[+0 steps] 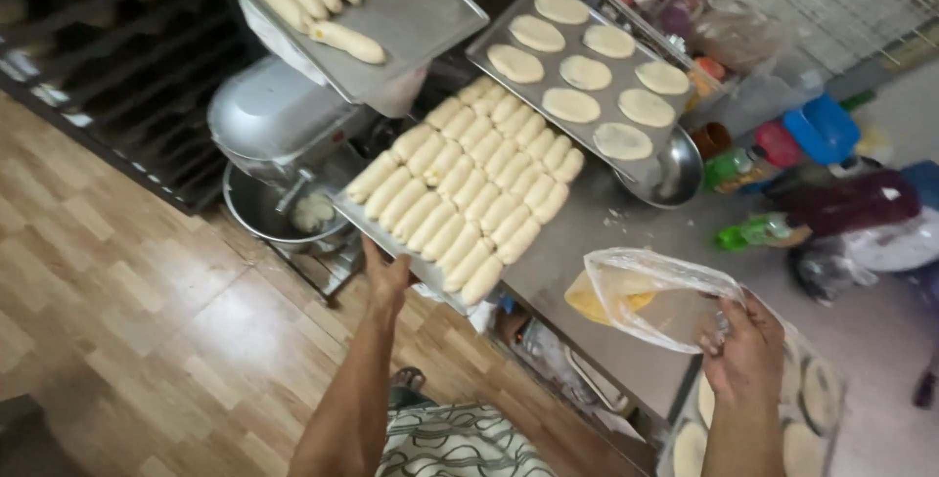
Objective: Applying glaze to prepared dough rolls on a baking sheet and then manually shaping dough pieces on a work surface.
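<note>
Our left hand [386, 276] grips the near edge of a metal tray [391, 242] packed with rows of long dough rolls [469, 193], which juts off the desk's [606, 242] left edge beside a mixer [274, 135]. Our right hand [748, 345] pinches a clear plastic bag [655, 296] above the desk's near edge. A tray of round dough discs [587, 76] lies farther back.
</note>
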